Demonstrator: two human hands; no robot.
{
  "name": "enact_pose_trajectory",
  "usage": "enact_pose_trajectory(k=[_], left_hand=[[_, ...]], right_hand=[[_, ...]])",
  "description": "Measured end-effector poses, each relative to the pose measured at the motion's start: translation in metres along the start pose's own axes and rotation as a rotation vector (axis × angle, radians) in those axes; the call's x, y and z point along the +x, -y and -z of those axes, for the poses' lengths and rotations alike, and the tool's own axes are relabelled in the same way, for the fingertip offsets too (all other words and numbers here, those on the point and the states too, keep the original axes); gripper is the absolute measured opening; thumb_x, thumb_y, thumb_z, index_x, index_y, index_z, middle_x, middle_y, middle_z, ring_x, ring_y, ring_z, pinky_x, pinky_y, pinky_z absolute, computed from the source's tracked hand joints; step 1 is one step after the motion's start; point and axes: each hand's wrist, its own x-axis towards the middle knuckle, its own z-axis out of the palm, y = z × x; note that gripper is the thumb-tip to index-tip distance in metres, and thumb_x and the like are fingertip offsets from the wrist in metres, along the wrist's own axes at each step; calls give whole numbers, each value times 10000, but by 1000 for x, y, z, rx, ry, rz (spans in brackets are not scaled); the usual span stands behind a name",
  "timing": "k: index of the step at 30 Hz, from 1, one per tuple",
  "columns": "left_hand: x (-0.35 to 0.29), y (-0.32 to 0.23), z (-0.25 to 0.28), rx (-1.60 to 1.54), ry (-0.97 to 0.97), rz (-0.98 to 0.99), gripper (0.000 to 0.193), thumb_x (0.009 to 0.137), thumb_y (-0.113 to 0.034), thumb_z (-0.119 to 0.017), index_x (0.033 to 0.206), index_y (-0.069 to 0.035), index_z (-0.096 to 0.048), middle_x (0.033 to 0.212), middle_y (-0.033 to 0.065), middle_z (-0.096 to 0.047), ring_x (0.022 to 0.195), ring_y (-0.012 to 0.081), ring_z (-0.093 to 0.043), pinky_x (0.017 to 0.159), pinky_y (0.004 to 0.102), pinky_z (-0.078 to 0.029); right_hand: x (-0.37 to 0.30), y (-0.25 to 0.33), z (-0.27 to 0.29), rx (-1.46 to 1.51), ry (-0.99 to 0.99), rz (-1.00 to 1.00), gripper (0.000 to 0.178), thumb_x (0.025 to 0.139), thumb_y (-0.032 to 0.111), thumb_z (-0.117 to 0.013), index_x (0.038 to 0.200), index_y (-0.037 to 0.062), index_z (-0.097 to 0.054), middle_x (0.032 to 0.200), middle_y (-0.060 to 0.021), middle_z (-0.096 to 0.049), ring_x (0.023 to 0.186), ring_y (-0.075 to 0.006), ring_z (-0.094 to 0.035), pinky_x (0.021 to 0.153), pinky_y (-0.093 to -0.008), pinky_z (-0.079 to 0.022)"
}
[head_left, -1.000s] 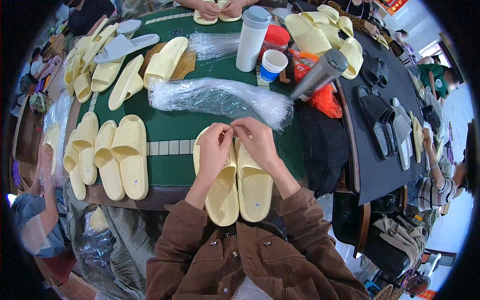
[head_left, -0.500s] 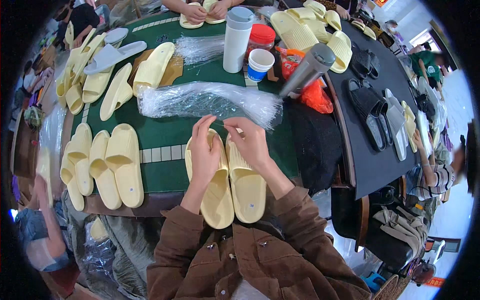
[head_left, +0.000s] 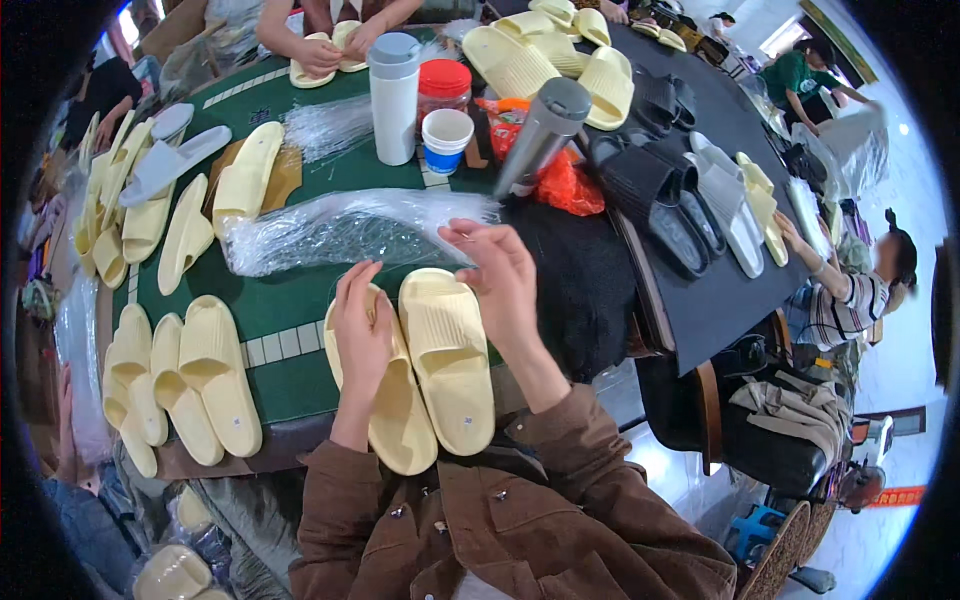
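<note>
A pair of pale yellow slippers (head_left: 448,370) lies side by side at the table's front edge, toes pointing away. My left hand (head_left: 362,325) is over the left slipper's toe strap, its fingers loosely bent and thumb apart, with nothing visible in them. Beyond and right of the right slipper's toe, my right hand (head_left: 503,275) is raised with its fingertips pinched. A thin clear strand seems to be in that pinch, though it is hard to make out. Just beyond the hands lies a bundle of thin clear plastic strands (head_left: 340,230) in a clear bag.
Yellow slippers (head_left: 222,375) stand in a row at left; more, with grey ones (head_left: 175,165), are piled behind. A white tumbler (head_left: 394,105), paper cup (head_left: 446,145), red-lidded jar (head_left: 443,85) and leaning grey flask (head_left: 545,135) stand beyond. Another person's hands (head_left: 318,55) touch slippers opposite.
My hands have moved apart: the left came down over the left slipper, while the right stayed raised beyond the right one. The whole view has shifted, and the slippers now lie slightly slanted.
</note>
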Motion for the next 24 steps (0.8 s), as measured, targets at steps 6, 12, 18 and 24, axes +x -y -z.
enact_pose_trajectory(k=[6,12,18,24], left_hand=[[2,-9,1,-11,80,39,262,886,26,-522,1130,-8,-612,1174,153,-603,1095,317,-583,941,376,-453],[-1,-3,-2,-74,77,63,235,905,24,-528,1119,-4,-621,1098,142,-628,934,247,-636,832,324,-499],[-2,4,-6,-91,79,96,189,911,7,-542,1073,3,-639,1025,126,-648,897,241,-637,813,330,-498],[-2,6,-6,-59,87,74,157,916,-26,-546,1030,8,-649,976,137,-658,885,281,-640,788,345,-498]], right_hand=[[-22,85,40,581,150,-151,85,961,155,-519,956,78,-554,843,-32,-557,646,-71,-459,499,-172,-364],[-12,155,105,-712,-503,628,108,976,139,-521,997,48,-577,678,41,-431,572,-52,-369,503,-216,-284],[37,199,176,-1560,-648,429,340,929,311,-600,1147,50,-592,844,-53,-596,768,-148,-579,651,-323,-443],[91,195,215,-2029,-637,189,521,831,427,-653,1199,62,-595,1056,-163,-648,986,-355,-627,807,-467,-494]])
